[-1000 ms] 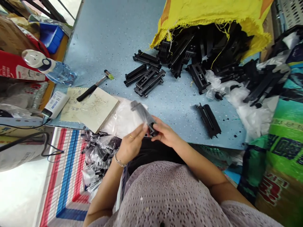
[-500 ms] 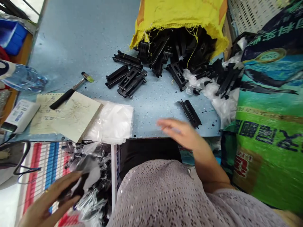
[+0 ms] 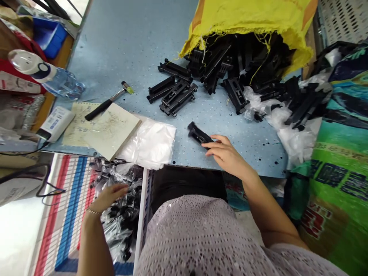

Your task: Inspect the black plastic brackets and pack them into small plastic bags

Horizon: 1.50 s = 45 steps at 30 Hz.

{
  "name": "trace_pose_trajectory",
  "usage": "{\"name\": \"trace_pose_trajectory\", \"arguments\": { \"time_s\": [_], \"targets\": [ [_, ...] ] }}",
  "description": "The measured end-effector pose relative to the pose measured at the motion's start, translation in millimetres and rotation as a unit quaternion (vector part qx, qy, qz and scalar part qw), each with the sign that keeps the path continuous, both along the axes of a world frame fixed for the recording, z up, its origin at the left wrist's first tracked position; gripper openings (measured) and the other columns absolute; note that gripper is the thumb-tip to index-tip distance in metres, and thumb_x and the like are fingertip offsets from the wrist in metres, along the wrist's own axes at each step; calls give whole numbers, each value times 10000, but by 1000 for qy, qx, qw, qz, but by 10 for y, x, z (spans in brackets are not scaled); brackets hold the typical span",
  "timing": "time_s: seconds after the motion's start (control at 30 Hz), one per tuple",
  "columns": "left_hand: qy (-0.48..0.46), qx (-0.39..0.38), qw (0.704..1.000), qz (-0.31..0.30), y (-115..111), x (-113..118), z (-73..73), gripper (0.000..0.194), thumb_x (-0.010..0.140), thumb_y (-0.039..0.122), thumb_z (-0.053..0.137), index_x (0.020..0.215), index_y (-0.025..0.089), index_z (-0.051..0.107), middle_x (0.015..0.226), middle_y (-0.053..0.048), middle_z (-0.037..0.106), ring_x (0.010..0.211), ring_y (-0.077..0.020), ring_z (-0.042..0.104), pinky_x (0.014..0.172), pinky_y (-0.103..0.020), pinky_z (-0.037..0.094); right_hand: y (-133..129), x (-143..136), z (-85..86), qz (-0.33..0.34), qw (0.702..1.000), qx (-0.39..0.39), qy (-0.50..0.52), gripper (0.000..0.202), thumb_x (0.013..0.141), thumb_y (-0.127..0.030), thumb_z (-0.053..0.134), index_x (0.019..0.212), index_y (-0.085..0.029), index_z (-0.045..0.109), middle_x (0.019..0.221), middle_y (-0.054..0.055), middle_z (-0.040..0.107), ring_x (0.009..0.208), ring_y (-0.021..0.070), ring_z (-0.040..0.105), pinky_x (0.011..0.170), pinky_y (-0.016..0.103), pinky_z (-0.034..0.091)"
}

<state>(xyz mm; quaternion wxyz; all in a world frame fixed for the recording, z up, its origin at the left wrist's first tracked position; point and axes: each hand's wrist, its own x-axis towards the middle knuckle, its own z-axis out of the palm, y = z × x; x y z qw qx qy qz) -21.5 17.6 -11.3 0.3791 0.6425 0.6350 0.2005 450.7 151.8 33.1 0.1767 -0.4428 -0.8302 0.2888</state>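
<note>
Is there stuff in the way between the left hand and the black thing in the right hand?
Yes. The basket's white edge and the plastic bags on the table lie between the left hand and the black thing. The hand could probably go over them.

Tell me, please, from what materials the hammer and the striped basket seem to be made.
Hammer: shiny metal shaft, probably steel; matte black handle, perhaps rubber.
Striped basket: likely glossy moulded plastic, judging by its regular slots and bright colours.

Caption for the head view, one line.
Right hand grips a black part on the blue table; left hand hovers over bagged parts.
</note>
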Motion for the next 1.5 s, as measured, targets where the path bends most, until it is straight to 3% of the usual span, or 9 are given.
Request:
{"name": "trace_pose_trajectory", "arguments": {
  "time_s": [0.1,0.23,0.5,0.73,0.93,1.07,1.2,1.4,1.5],
  "targets": [
    [-94,7,995,17,460,697,243,214,965,364,632,1086,234,751,860,-62,802,719,-209,773,660,-343,674,-28,-86,-100,-112,993,45,-8,368,1005,-205,492,1338,-243,643,1369,149,605,1397,347,450,1122,604,452],
    [92,166,979,71,1078,1579,201,250,924,399,679,954,153,712,1060,-163,723,963,-279,714,884,-459,619,53,31,-209,-137,980,49,-137,549,992,-231,503,1534,-154,464,1463,218,521,1349,421,452,1078,635,454],
    [-84,82,987,111,1294,1356,91,171,809,331,763,738,197,684,817,-36,665,721,-162,627,659,-292,531,199,57,-311,-180,966,-182,26,485,868,-484,692,1259,-200,640,1163,154,625,1187,384,533,990,589,505],
    [-151,57,972,170,1240,1554,211,151,830,345,731,829,200,688,826,-33,716,737,-158,660,677,-293,555,106,-964,-130,-81,708,-527,463,407,765,-394,827,1113,-262,663,1174,56,678,907,193,677,721,327,570],
    [-50,150,974,162,1126,1475,287,27,885,209,617,881,215,592,883,-36,730,823,-170,699,783,-327,586,246,-1249,-372,-157,638,-583,478,344,669,-356,902,862,-185,675,762,-19,610,649,103,581,527,226,463],
    [90,194,973,88,1106,1344,279,283,888,72,456,924,195,710,965,-75,771,966,-224,719,912,-406,592,147,-994,-415,-213,682,-510,479,350,720,-394,884,935,-197,689,762,-26,626,661,105,600,571,222,497],
    [68,194,977,55,1132,1382,190,409,921,85,456,1209,175,733,1284,-117,736,1225,-254,682,1070,-461,568,-89,-748,-313,-84,740,-493,450,466,852,-488,764,1227,-228,668,985,51,732,615,123,590,550,280,510],
    [52,196,976,76,1131,1331,176,610,896,77,529,1491,212,550,1493,-158,593,1034,-194,737,872,-351,656,-220,-608,-169,-62,954,-259,136,463,904,-350,683,1357,-276,620,1232,95,718,1018,276,696,838,431,581],
    [88,248,965,13,1057,1408,235,743,905,15,483,1609,231,385,1595,-161,488,1352,-273,614,1053,-414,613,-168,-636,-127,-44,983,-169,56,454,897,-298,667,1348,-271,631,1234,116,714,1106,327,678,939,500,542]
  ]
}}
